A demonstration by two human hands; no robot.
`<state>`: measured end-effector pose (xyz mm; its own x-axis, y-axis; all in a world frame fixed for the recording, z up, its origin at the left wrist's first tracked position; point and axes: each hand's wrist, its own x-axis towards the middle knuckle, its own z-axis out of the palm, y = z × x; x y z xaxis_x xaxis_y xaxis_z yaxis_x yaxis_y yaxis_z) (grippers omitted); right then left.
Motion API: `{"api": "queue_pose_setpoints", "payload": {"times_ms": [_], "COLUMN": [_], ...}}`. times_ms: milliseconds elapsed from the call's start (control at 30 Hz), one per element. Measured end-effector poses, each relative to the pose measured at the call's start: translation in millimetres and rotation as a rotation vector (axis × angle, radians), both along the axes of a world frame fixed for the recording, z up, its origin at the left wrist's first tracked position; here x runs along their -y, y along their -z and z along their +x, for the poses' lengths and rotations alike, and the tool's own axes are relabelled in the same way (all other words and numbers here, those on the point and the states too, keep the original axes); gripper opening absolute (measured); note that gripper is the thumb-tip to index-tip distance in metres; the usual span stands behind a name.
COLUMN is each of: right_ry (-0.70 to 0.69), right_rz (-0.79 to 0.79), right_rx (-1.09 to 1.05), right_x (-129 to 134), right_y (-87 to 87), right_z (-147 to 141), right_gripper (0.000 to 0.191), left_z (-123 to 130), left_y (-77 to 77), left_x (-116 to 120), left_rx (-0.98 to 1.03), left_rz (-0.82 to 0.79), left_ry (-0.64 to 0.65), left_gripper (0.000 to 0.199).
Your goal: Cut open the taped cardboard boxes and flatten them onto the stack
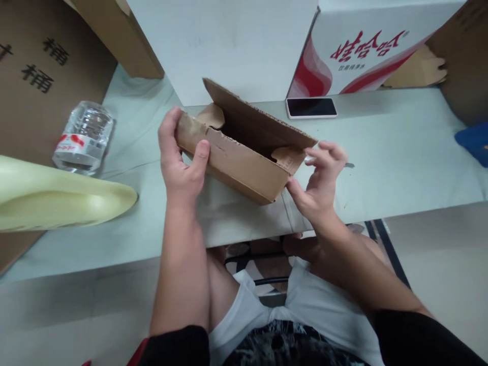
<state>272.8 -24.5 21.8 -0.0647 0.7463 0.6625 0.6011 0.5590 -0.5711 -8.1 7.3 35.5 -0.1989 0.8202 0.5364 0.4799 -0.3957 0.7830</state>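
Observation:
A small brown cardboard box (244,165) is held tilted above the table's front part, its lid raised along the far side and small side flaps showing. The inside looks dark, and I cannot make out any contents. My left hand (182,152) grips the box's left end, thumb on the near wall and fingers round the outer side. At the right end, my right hand (318,178) has its thumb against the near corner and its fingertips at the lid's right corner and side flap.
A phone (311,108) lies beyond the box, before a white carton with red print (366,56). To the left are a clear plastic bottle (84,137), a pale yellow curved object (68,195) and large brown cartons (34,101). A blue object (473,144) sits at the right edge.

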Motion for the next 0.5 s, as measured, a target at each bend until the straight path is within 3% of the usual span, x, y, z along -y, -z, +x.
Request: {"api": "queue_pose_setpoints", "payload": {"times_ms": [67,167,400,500], "right_ry": [-0.088,-0.26,-0.356,-0.382], "right_rz": [-0.084,-0.136,-0.1,-0.155], "right_rx": [-0.089,-0.075,0.001,-0.123], "right_x": [-1,-3,-2,-5], "right_y": [2.5,0.6,-1.6,6.0], "right_z": [-2,-3,3,7], "right_gripper": [0.072,0.059,0.044,0.052], "left_z": [0,3,13,14], "left_y": [-1.4,-4.8,-3.3,-2.4], "left_x": [1,1,1,2], "left_rx": [-0.02,-0.063,-0.266,-0.304], "left_rz": [-0.014,0.017,0.081,0.052], "left_ry": [0.004,-0.018,-0.033,-0.053], "left_gripper": [0.071,0.062,0.05,0.043]}}
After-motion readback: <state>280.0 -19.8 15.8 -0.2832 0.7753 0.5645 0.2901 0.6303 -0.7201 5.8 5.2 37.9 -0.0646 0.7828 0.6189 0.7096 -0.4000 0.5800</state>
